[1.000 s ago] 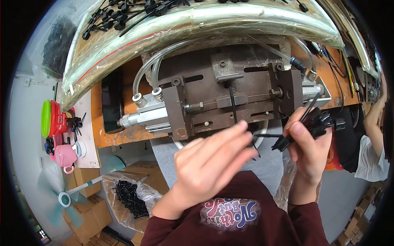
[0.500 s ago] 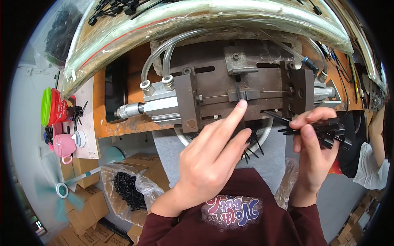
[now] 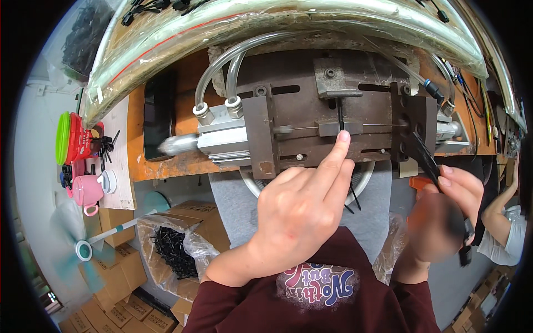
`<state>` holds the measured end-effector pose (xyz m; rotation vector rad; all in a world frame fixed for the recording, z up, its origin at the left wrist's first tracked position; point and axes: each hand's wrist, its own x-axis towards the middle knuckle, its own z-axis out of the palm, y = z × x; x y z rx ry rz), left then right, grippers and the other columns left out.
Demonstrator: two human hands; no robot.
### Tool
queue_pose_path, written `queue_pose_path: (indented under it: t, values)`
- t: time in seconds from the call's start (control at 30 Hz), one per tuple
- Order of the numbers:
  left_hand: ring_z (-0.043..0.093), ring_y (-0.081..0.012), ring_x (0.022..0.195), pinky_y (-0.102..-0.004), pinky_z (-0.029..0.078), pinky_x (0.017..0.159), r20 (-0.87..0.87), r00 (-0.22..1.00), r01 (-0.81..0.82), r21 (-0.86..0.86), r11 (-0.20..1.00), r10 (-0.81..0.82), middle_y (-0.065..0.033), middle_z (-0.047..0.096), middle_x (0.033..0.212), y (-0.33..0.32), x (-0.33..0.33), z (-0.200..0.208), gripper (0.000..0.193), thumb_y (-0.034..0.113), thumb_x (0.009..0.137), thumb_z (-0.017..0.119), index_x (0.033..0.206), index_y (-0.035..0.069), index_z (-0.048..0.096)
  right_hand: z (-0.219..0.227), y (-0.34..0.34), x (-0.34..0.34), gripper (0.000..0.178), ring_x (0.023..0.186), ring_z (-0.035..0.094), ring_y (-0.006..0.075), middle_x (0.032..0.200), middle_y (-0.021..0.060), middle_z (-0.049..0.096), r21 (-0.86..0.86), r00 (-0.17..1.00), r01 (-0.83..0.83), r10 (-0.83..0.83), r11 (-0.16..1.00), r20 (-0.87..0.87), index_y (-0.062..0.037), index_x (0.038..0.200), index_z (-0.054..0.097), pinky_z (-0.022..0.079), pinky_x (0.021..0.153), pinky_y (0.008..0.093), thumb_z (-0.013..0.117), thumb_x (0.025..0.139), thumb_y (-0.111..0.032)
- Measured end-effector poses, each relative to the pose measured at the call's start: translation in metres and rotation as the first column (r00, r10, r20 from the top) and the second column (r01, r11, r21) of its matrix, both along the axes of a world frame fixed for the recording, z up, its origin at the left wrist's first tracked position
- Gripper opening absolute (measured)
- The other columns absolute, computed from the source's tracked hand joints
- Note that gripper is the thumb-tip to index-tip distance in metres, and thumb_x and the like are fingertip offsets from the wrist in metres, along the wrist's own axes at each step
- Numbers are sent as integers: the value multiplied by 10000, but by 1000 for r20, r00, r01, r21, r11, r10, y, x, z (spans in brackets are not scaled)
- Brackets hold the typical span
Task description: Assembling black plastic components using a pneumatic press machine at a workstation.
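My left hand (image 3: 300, 208) reaches over the front of a dark metal clamping fixture (image 3: 300, 105). Its index finger is stretched out, and the tip touches the lower end of a thin black rod (image 3: 341, 114). That rod lies across a small grey block (image 3: 355, 128) in the middle of the fixture, its far end under a bolted metal bracket (image 3: 331, 77). At the right, my right hand (image 3: 463, 188) is closed round several black rod-like plastic pieces (image 3: 426, 158). One points up toward the fixture's right side plate (image 3: 419, 119). Part of this hand is blurred.
Silver air cylinders (image 3: 223, 136) with clear hoses (image 3: 202, 83) flank the fixture. A plastic-covered bar (image 3: 277, 22) arches behind it. Lower left are a bag of black pieces (image 3: 175, 252), a fan (image 3: 83, 251) and cartons (image 3: 127, 272). Another person's arm (image 3: 499, 216) shows far right.
My right hand has moved lower and right, with one black piece now pointing upward. My left fingertip stays at the rod. The left cylinder's end and its inner tip have shifted and look blurred.
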<state>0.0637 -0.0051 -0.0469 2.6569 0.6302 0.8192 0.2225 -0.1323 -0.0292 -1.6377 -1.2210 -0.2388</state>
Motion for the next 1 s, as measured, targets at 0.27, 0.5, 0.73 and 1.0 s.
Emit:
queue_pose_path:
  t: [0.27, 0.5, 0.73, 1.0]
  values:
    - [709, -236, 800, -285, 577, 683, 488, 852, 440, -474, 762, -189, -153, 727, 940, -6, -8, 19, 371, 55, 665, 864, 998, -28, 722, -1, 6, -15, 333, 848, 690, 263, 1128, 194, 649, -170, 906, -194, 243, 966, 348, 50, 1040, 698, 581, 691, 331, 740, 710, 57]
    - [682, -221, 792, -305, 563, 684, 308, 947, 192, -322, 927, -89, -133, 700, 991, -8, -16, 8, 344, 6, 653, 831, 981, -18, 731, -11, 13, -10, 232, 917, 688, 244, 1127, 171, 669, -93, 964, -78, 99, 993, 248, 0, 1039, 675, 559, 764, 306, 721, 814, 35]
    - [686, -229, 769, -300, 554, 674, 113, 992, 51, 19, 999, -52, -173, 676, 1167, -3, -2, -12, 291, 28, 652, 773, 933, -23, 713, -27, 1, -3, 301, 930, 674, 244, 1100, 165, 679, 72, 989, -143, 146, 987, -31, -54, 1053, 562, 534, 826, 299, 731, 823, 40]
    - [675, -201, 703, -278, 528, 620, 3, 1000, -3, -15, 1000, 3, -140, 690, 1151, -2, -1, -2, 276, 56, 669, 783, 931, 5, 717, -8, 1, -7, 288, 942, 673, 230, 1088, 127, 676, -127, 958, 60, -21, 990, 285, -54, 1036, 655, 564, 790, 291, 766, 784, 31]
